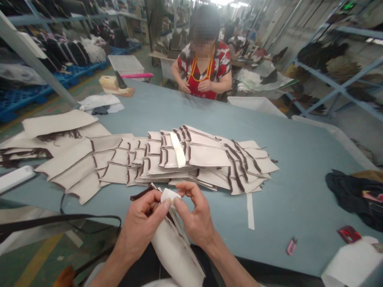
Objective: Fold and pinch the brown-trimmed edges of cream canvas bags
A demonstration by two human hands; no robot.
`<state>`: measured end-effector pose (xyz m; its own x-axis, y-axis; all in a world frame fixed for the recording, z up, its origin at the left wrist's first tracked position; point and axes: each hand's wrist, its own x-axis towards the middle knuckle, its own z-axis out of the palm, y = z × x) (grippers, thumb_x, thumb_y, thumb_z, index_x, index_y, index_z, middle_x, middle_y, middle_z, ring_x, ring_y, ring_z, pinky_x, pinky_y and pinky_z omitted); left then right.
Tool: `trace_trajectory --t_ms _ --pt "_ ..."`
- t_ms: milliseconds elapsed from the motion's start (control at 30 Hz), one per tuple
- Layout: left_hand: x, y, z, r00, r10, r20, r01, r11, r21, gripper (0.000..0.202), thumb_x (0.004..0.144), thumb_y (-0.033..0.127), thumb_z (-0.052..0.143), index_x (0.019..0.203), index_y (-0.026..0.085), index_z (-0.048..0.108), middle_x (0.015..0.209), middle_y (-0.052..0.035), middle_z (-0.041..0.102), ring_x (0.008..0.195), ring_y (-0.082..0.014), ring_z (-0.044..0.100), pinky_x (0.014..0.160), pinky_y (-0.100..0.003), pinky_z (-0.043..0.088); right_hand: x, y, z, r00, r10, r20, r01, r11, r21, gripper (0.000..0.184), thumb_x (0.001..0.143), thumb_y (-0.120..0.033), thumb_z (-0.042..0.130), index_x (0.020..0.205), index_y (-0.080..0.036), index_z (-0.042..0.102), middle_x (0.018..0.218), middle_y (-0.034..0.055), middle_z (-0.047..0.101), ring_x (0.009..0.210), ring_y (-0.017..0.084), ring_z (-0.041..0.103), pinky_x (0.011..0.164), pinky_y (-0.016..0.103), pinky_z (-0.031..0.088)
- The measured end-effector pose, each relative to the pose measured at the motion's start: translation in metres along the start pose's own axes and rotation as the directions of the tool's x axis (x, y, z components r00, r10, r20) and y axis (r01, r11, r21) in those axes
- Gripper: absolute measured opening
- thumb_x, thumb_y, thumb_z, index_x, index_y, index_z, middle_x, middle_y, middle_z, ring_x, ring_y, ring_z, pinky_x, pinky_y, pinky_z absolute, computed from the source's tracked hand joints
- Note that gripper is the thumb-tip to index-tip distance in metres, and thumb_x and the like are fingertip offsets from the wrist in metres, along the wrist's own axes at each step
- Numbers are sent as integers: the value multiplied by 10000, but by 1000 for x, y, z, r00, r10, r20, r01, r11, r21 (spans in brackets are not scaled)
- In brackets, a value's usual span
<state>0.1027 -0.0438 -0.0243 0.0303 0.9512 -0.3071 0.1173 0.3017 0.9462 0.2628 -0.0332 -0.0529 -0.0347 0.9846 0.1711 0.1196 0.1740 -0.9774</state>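
Note:
Between my two hands, near the table's front edge, is a small white folded strip [170,195]. My left hand [142,223] is closed, pinching the strip's left side at the top of a beige fabric piece [172,247] with dark brown edging. The thumb of my right hand [197,217] presses the strip's right side, its index finger curled over close by. The fabric piece hangs down toward my lap. Just beyond my hands lie overlapping rows of similar beige pieces [209,154]. A loose white strip [178,149] rests on top of them.
Another white strip [250,211] pokes out by the pile. To the right lie pink thread snips [291,246], a red object [349,234], white material [350,261] and dark cloth [356,199]. A person [205,59] stands across the table [299,159].

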Motion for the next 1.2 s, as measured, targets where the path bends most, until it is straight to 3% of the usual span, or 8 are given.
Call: trace_trajectory --t_ms 133,467,600,733,933,1067,1200 --pt "5 0 2 1000 -9 13 10 999 -34 395 854 560 742 815 177 652 570 56 528 480 -100 470 448 -180 400 8 0 -3 997 73 20 -75 993 94 192 934 -247 606 1114 -203 653 853 -3 679 769 143 660 735 273 537" --pt "17 10 6 996 -34 86 39 998 -56 373 867 528 742 799 177 635 566 55 518 473 -95 469 444 -177 393 23 -1 -15 995 61 82 -67 995 77 133 954 -225 529 960 -197 658 834 8 704 697 130 622 658 254 503" --pt "21 7 5 995 -63 71 70 994 -89 382 887 541 730 818 178 631 583 51 541 483 -92 475 451 -173 400 31 -4 -18 988 -96 124 110 988 -108 129 937 -181 546 919 -199 673 801 4 695 714 144 632 689 270 505" --pt "24 3 3 993 -107 50 114 982 -148 402 881 563 738 820 183 618 608 41 584 492 -95 495 460 -176 409 39 -3 -20 936 -284 206 329 915 -234 44 928 -214 658 965 -201 680 830 20 723 731 157 652 684 280 510" --pt "31 3 1 994 -106 25 108 982 -154 440 868 601 751 822 172 660 643 26 607 531 -108 504 487 -191 425 48 -1 -20 901 -349 259 415 867 -276 97 977 -219 655 1064 -211 697 974 76 796 892 202 723 804 335 562" --pt "32 5 2 999 -22 -48 18 996 -91 612 950 743 573 890 156 737 692 -21 670 580 -138 537 519 -218 435 48 -2 -17 919 -302 252 370 881 -294 156 959 -250 673 1104 -204 708 978 72 804 878 206 729 807 344 556" --pt "35 1 5 997 -79 20 81 978 -193 714 978 805 429 988 159 732 646 -18 662 513 -142 495 483 -241 406 47 -1 -10 986 -95 134 127 960 -250 101 971 -269 656 976 -206 733 906 54 797 825 183 710 799 323 545"
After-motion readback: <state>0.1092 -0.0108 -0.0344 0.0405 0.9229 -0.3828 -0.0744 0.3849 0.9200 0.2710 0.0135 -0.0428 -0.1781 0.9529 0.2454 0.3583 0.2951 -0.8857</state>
